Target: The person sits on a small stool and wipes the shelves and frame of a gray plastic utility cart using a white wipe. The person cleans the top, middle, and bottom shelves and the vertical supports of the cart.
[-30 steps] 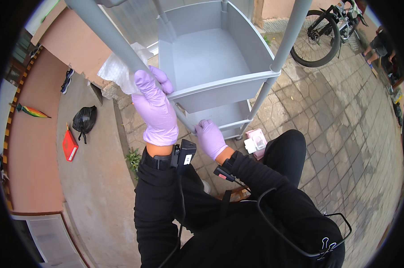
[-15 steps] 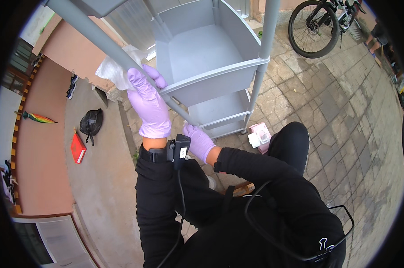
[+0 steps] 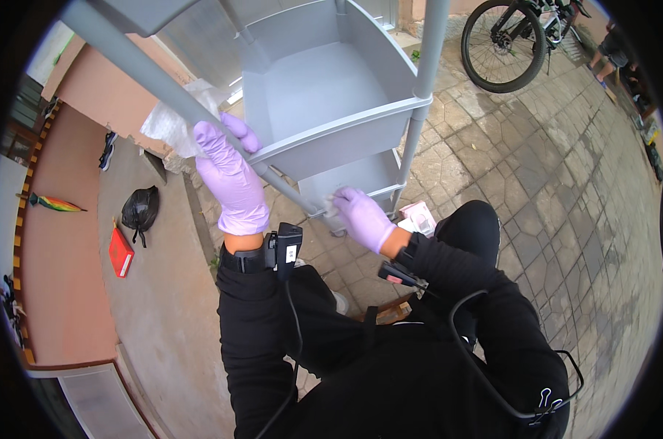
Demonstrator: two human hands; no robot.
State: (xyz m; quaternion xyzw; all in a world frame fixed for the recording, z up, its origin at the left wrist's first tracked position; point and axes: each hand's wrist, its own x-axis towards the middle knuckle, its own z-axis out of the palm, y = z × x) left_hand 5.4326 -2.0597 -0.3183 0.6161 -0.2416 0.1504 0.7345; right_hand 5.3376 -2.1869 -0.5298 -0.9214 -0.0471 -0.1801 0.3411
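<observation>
A grey tiered cart stands in front of me, with a deep upper tray (image 3: 342,135) and a lower tray (image 3: 357,175) joined by round posts. My left hand (image 3: 232,183), in a purple glove, is closed round the near left post (image 3: 141,88) where it meets the upper tray's corner. My right hand (image 3: 366,222), gloved the same way, is at the front edge of the lower tray. Its fingers are pinched together on a crumpled whitish wipe (image 3: 333,206), partly hidden by the glove.
A pink and white wipes pack (image 3: 420,216) lies on the paving beside my knee. Clear plastic wrap (image 3: 177,121) rests behind the left post. Further left are a black bag (image 3: 140,210), a red box (image 3: 120,252) and an umbrella (image 3: 57,203). A bicycle (image 3: 503,47) stands at far right.
My right hand has moved right from the foot of the left post to the lower tray's front, and the wipe now shows. My left hand keeps its hold; the view has shifted slightly.
</observation>
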